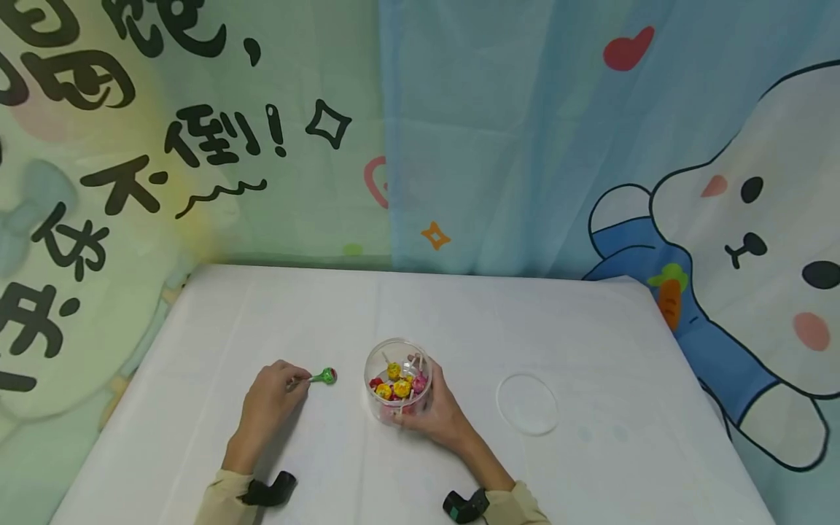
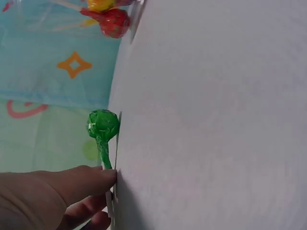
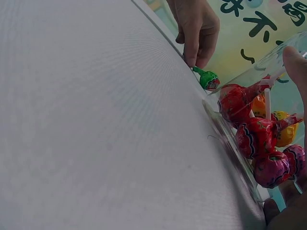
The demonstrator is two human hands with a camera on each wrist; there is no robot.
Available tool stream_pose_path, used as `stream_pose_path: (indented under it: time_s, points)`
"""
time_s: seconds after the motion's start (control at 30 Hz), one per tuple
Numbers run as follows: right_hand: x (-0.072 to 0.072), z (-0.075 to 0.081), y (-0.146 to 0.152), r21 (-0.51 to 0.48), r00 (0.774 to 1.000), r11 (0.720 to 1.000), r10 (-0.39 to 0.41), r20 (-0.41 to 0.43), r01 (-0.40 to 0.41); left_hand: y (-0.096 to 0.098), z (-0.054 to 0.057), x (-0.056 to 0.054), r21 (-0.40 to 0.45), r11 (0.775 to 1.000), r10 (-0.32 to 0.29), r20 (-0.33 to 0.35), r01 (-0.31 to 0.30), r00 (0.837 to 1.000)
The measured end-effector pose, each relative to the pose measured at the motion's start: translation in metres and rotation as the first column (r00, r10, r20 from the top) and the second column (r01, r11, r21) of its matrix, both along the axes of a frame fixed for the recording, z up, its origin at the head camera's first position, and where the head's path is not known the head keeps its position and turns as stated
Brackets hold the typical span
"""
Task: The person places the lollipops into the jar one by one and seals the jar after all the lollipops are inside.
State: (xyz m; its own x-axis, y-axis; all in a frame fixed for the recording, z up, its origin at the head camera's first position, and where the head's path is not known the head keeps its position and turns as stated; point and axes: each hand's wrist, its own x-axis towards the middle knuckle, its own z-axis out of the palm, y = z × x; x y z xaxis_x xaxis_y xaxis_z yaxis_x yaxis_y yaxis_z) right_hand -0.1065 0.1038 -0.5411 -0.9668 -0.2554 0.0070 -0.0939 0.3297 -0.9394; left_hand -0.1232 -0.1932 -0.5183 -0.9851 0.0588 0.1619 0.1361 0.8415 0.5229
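My left hand (image 1: 270,401) pinches the white stick of a green-wrapped lollipop (image 1: 324,376) that lies on the white table (image 1: 275,306). The left wrist view shows the green lollipop (image 2: 103,127) with my fingertips (image 2: 96,179) on its stick. My right hand (image 1: 436,412) grips a clear round jar (image 1: 397,379) filled with several red, yellow and pink lollipops. In the right wrist view the jar (image 3: 249,124) stands close by, with the green lollipop (image 3: 209,79) and the left hand (image 3: 195,28) beyond it.
A clear round lid (image 1: 527,403) lies flat on the table, to the right of the jar. A printed cloth backdrop (image 1: 459,131) hangs behind the table's far edge. Black wrist cameras (image 1: 269,490) sit on both forearms.
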Motion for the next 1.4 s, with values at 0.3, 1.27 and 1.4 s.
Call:
stream_pose_path:
  time_s: [0.3, 1.27, 1.4]
  points:
    - [0.001, 0.000, -0.001, -0.009, 1.000, 1.000, 0.001, 0.003, -0.001, 0.000, -0.004, 0.002, 0.056, 0.998, 0.006, 0.000, -0.006, 1.000]
    - [0.000, 0.001, -0.002, -0.017, 1.000, 1.000, -0.005, 0.015, 0.005, 0.048, 0.074, 0.019, 0.721, 0.678, -0.043, -0.158, 0.145, 0.987]
    - [0.001, 0.001, -0.002, -0.012, 1.000, 1.000, -0.002, 0.029, 0.002, 0.054, 0.073, 0.019, 0.701, 0.691, -0.075, -0.176, 0.179, 0.981]
